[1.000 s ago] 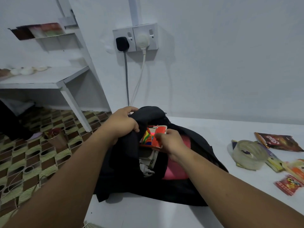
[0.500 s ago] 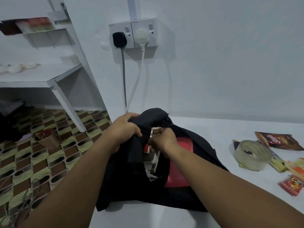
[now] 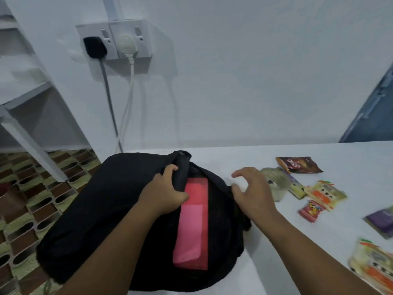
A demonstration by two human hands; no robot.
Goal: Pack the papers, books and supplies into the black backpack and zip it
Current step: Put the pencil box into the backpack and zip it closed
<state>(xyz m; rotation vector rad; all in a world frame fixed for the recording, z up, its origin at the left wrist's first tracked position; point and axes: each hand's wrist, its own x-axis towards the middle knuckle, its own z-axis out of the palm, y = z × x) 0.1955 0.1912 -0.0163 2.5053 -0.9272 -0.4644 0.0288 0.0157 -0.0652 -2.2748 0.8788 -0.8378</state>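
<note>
The black backpack lies on the white table with its mouth open. Inside it shows a red and pink folder or book. My left hand grips the black flap at the top of the opening. My right hand hovers empty, fingers spread, just right of the bag's edge and partly in front of a roll of clear tape. A brown snack packet lies behind the tape.
Right of the tape lie several small packets: an orange and yellow one, a red one, a purple one and a large pale one. Wall sockets with two cords hang behind. Patterned floor lies left.
My right hand has come out of the bag empty and moved right toward the tape. The colourful item it held has gone inside. The view has swung right.
</note>
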